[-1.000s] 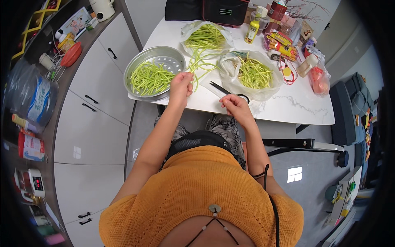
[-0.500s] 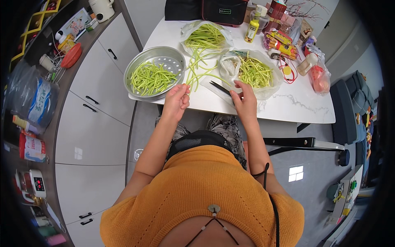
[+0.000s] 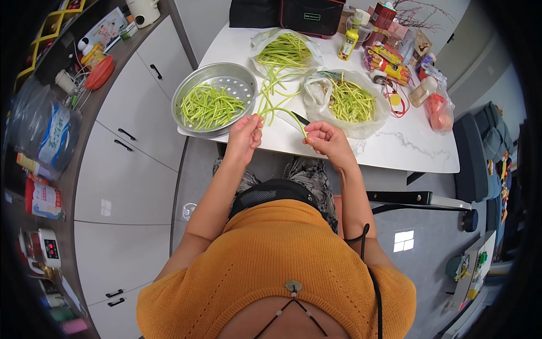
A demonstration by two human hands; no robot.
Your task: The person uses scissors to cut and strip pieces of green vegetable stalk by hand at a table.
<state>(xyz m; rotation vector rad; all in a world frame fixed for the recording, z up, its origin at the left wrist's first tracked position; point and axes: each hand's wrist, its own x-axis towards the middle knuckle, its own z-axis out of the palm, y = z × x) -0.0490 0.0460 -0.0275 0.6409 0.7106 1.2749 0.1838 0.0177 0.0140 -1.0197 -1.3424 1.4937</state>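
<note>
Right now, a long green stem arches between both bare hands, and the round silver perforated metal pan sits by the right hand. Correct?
No: the head view shows the pan by the left hand. The stem does arch between it and the right hand.

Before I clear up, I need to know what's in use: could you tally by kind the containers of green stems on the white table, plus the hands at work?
Round metal pan: 1
Plastic bags: 2, rear bag and front bag
Bare hands: 2, left hand and right hand
Total: 5
</note>
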